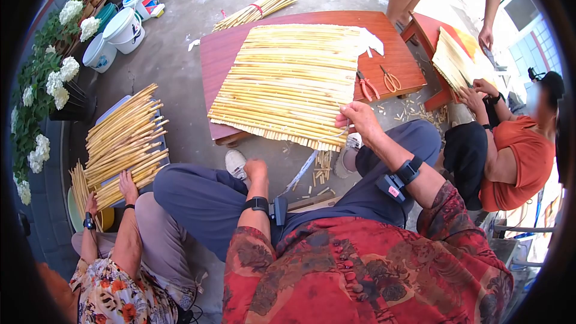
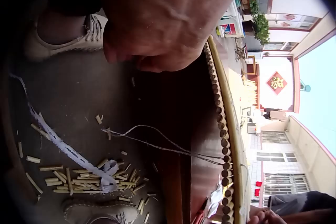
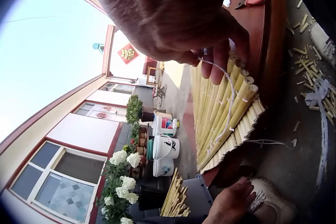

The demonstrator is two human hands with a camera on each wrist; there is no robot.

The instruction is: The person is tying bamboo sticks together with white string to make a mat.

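Observation:
A mat of yellow stalks (image 1: pixel 282 84) bound with white string lies on the reddish-brown table (image 1: pixel 390 36), its near edge overhanging. At the mat's near right corner, my right hand (image 1: pixel 363 121) pinches a thin white string (image 3: pixel 231 95); in the right wrist view this string runs over the stalk ends. My left hand (image 1: pixel 257 170) hangs by the left knee with loosely curled fingers, holding nothing. In the left wrist view it stays beside the mat's edge (image 2: pixel 223 129), apart from it. More string (image 2: pixel 152 142) dangles under that edge, with a small stalk piece at its end.
Red-handled pliers (image 1: pixel 367 86) and scissors (image 1: pixel 391 80) lie right of the mat. Stalk offcuts (image 1: pixel 322 168) litter the floor. A person at left handles loose stalks (image 1: pixel 123 144); another at right works on a smaller mat (image 1: pixel 453 60). Buckets (image 1: pixel 123 29) and a stalk bundle (image 1: pixel 258 7) stand behind.

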